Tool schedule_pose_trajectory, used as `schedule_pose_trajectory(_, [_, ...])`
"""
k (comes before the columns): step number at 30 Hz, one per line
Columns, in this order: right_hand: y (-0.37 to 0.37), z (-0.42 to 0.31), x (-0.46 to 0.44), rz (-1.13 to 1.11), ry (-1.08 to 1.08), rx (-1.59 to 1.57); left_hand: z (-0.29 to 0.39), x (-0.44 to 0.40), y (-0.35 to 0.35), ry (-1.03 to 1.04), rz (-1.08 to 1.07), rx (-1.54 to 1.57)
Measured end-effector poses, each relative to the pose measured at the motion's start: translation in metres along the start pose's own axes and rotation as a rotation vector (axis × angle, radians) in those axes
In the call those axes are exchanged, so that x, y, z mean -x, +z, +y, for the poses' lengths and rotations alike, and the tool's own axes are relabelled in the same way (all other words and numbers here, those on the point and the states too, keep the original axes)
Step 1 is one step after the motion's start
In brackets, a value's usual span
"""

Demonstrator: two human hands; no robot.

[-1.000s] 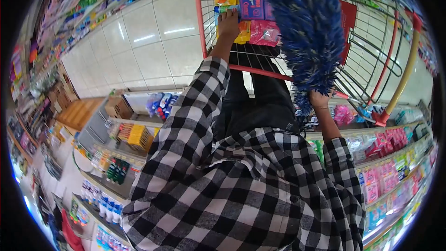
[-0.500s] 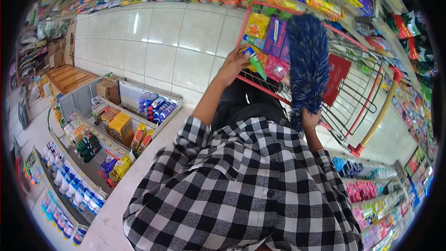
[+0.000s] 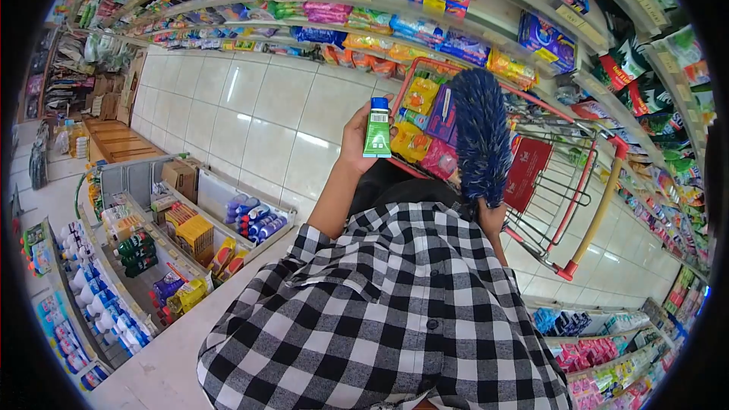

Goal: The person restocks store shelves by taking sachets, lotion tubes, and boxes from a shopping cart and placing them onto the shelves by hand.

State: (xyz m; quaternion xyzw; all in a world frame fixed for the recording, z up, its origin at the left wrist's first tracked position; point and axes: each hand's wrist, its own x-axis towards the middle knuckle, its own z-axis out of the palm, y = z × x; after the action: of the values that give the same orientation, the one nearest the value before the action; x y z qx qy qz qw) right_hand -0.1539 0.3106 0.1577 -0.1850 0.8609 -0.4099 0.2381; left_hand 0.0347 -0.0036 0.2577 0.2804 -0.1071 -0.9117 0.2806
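In my left hand [image 3: 355, 139] is a small green tube [image 3: 377, 130] with a blue cap at the top and a barcode on its face. The fingers are closed behind it, partly hidden. My right hand [image 3: 492, 217] grips the lower end of a fluffy dark blue duster [image 3: 484, 133], which points away from me. Beyond the duster stands a shopping cart [image 3: 596, 220] with a red rim and wire sides. Inside it lie yellow packs [image 3: 410, 142], a purple box [image 3: 440, 115] and a pink pack [image 3: 438, 159], partly covered by the duster.
Shelves of colourful packs [image 3: 448, 42] with price tags curve along the far side and right. At left, display bins hold bottles [image 3: 140, 254] and yellow boxes [image 3: 194, 231]. Pale floor tiles [image 3: 273, 106] lie ahead, with a wooden bench-like piece [image 3: 118, 140] further left.
My left hand has drawn back from the cart's edge toward me and left, turning the tube upright with its barcode facing me. The view has tilted up, showing more shelves.
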Motion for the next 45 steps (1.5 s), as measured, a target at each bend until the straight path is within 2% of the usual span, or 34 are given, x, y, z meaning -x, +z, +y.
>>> schedule_pose_trajectory(2, [-0.010,-0.007,0.003,-0.160,-0.096,-0.073,-0.005,0.003,0.008,-0.001,-0.013,-0.023])
schedule_pose_trajectory(4, [-0.021,-0.040,0.000,-0.184,-0.138,0.003,-0.002,0.002,0.010,0.015,0.035,-0.040])
schedule_pose_trajectory(6, [-0.026,-0.054,0.000,-0.194,-0.260,-0.065,-0.002,-0.001,0.009,0.035,0.025,-0.015])
schedule_pose_trajectory(7, [-0.036,-0.087,0.005,-0.221,-0.264,-0.008,-0.003,-0.002,0.010,0.048,0.051,0.035])
schedule_pose_trajectory(8, [-0.041,-0.084,0.002,-0.210,-0.270,-0.008,-0.005,-0.004,0.010,0.056,0.077,0.085])
schedule_pose_trajectory(9, [-0.053,-0.073,0.001,-0.250,-0.472,0.144,-0.009,-0.007,0.006,0.069,0.033,0.076])
schedule_pose_trajectory(10, [-0.062,-0.069,-0.002,-0.280,-0.669,0.304,-0.006,0.015,0.066,0.085,0.144,0.082])
schedule_pose_trajectory(12, [-0.057,-0.075,-0.016,-0.349,-0.620,0.240,-0.004,0.008,0.071,0.006,0.102,0.111])
schedule_pose_trajectory(14, [-0.056,-0.079,-0.028,-0.336,-0.267,0.299,-0.005,-0.009,0.027,-0.074,-0.131,0.023])
schedule_pose_trajectory(15, [-0.056,-0.086,-0.033,-0.348,-0.284,0.304,-0.003,0.000,0.048,-0.052,-0.120,0.058])
schedule_pose_trajectory(18, [-0.062,-0.109,-0.037,-0.199,0.004,-0.012,-0.001,0.007,0.052,0.047,-0.040,0.041])
schedule_pose_trajectory(19, [-0.058,-0.094,-0.032,-0.109,-0.035,-0.132,-0.002,0.005,0.043,0.041,-0.047,0.066])
schedule_pose_trajectory(20, [-0.059,-0.090,-0.029,-0.116,-0.041,-0.131,-0.001,0.004,0.040,0.049,-0.046,0.069])
schedule_pose_trajectory(22, [-0.064,-0.100,-0.019,-0.407,-0.259,-0.064,0.001,0.004,0.047,0.023,0.014,0.152])
schedule_pose_trajectory(23, [-0.060,-0.083,-0.015,-0.368,-0.299,0.053,-0.005,0.006,0.041,0.058,0.000,0.152])
schedule_pose_trajectory(24, [-0.058,-0.089,-0.013,-0.365,-0.299,0.053,0.001,0.018,0.060,0.019,-0.151,0.198])
schedule_pose_trajectory(26, [-0.050,-0.106,-0.019,-0.341,-0.192,0.302,-0.004,0.006,0.055,0.063,0.021,0.108])
schedule_pose_trajectory(27, [-0.048,-0.119,-0.026,-0.330,-0.041,0.202,-0.001,-0.001,0.038,0.035,-0.025,0.096])
schedule_pose_trajectory(28, [-0.049,-0.133,-0.033,-0.338,-0.057,0.208,0.007,0.001,0.035,0.012,-0.069,0.085])
schedule_pose_trajectory(30, [-0.051,-0.154,-0.040,-0.405,0.036,-0.049,0.009,0.002,0.034,0.049,0.013,0.080])
schedule_pose_trajectory(31, [-0.048,-0.142,-0.038,-0.350,-0.101,-0.144,0.011,0.001,0.032,0.077,0.033,0.065])
schedule_pose_trajectory(32, [-0.048,-0.137,-0.035,-0.352,-0.111,-0.145,0.012,0.000,0.031,0.104,0.052,0.050])
schedule_pose_trajectory(34, [-0.050,-0.130,-0.028,-0.554,-0.196,-0.219,0.016,0.009,0.045,0.105,0.018,0.101])
schedule_pose_trajectory(35, [-0.046,-0.126,-0.027,-0.658,-0.158,-0.202,0.015,0.012,0.050,0.098,-0.011,0.151])
schedule_pose_trajectory(36, [-0.044,-0.123,-0.030,-0.655,-0.160,-0.202,0.015,0.021,0.055,0.140,-0.238,0.236])
schedule_pose_trajectory(38, [-0.038,-0.119,-0.039,-0.542,-0.147,-0.110,0.018,0.019,0.075,0.168,0.000,0.105])
schedule_pose_trajectory(39, [-0.035,-0.134,-0.043,-0.485,-0.133,-0.117,0.020,0.012,0.052,0.123,-0.004,0.077])
schedule_pose_trajectory(40, [-0.034,-0.149,-0.044,-0.491,-0.139,-0.111,0.022,0.018,0.069,0.162,0.118,0.070])
schedule_pose_trajectory(42, [-0.030,-0.173,-0.040,-0.324,-0.011,-0.247,0.025,0.018,0.064,0.191,0.101,0.046])
schedule_pose_trajectory(43, [-0.031,-0.174,-0.030,-0.302,-0.021,-0.318,0.028,0.016,0.058,0.204,0.099,0.045])
schedule_pose_trajectory(44, [-0.034,-0.165,-0.025,-0.306,-0.028,-0.320,0.029,0.015,0.049,0.189,0.056,0.051])
schedule_pose_trajectory(45, [-0.037,-0.152,-0.022,-0.443,-0.153,-0.245,0.031,0.016,0.047,0.172,0.008,0.054])
